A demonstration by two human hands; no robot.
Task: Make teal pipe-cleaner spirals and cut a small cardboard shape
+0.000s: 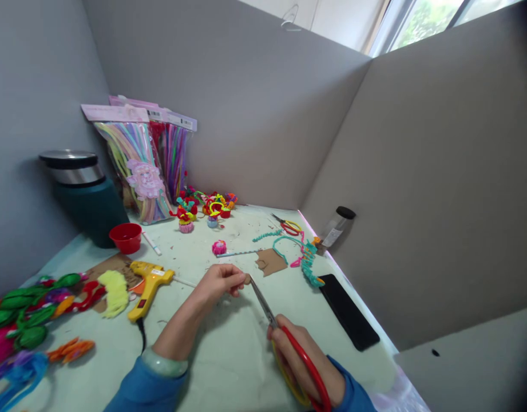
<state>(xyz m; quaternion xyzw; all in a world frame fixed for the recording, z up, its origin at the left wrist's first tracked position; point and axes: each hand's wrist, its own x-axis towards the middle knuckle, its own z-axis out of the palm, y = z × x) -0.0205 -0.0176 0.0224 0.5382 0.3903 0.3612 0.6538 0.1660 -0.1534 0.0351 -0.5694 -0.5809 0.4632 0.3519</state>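
Observation:
My right hand [304, 352] is wrapped round the handles of a pair of scissors [267, 312], one handle red and the other yellow. The blades point up and left, and their tips meet a small brown piece of cardboard [248, 278]. That piece is pinched between the thumb and fingers of my left hand [224, 280]; most of it is hidden. Behind the hands lies a larger torn-edged piece of brown cardboard [270, 261]. A thin striped stick [240, 253] and a pink fuzzy ball [219, 247] are beside it.
A yellow glue gun [149, 286] lies left of my left arm. Further left are a red cup [126, 237], a teal bottle [89, 200] and pipe-cleaner shapes [35, 309]. On the right are a black phone [349, 312], a teal pipe-cleaner coil [308, 263] and other scissors [291, 227]. Grey partitions surround the table.

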